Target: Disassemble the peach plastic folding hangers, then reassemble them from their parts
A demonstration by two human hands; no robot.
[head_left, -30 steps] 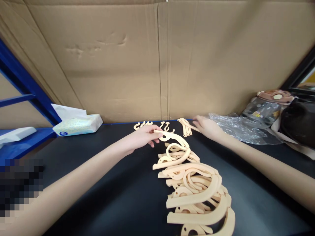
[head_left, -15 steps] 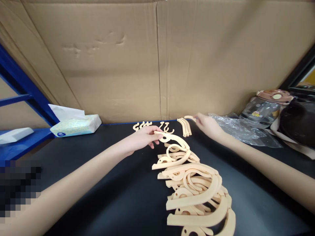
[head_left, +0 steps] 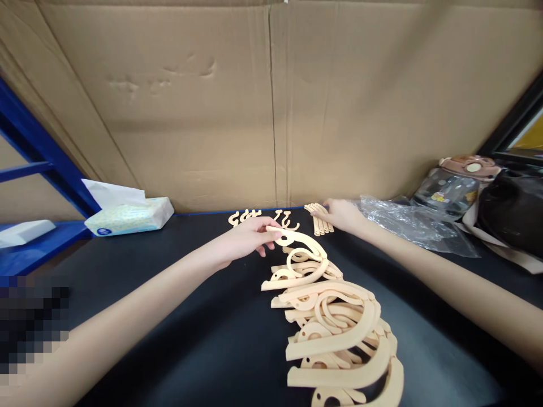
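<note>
A long row of tan curved wooden pieces (head_left: 335,328) lies overlapped on the black table (head_left: 178,316). My left hand (head_left: 248,237) pinches the far end of the rearmost curved piece (head_left: 297,238). My right hand (head_left: 343,215) rests with its fingers on a small bundle of thin tan sticks (head_left: 320,219) near the back edge. Several small tan hook-shaped pieces (head_left: 258,216) lie in a line behind my left hand.
A cardboard wall (head_left: 271,102) closes off the back. A tissue pack (head_left: 129,215) sits at the back left beside a blue rack (head_left: 38,158). Crumpled clear plastic (head_left: 411,223), a lidded jar (head_left: 456,183) and a dark bag (head_left: 513,212) crowd the right.
My right hand has shifted left from beside the stick bundle onto it; one stick was lifted briefly and is now back with the others. My left hand has stayed put.
</note>
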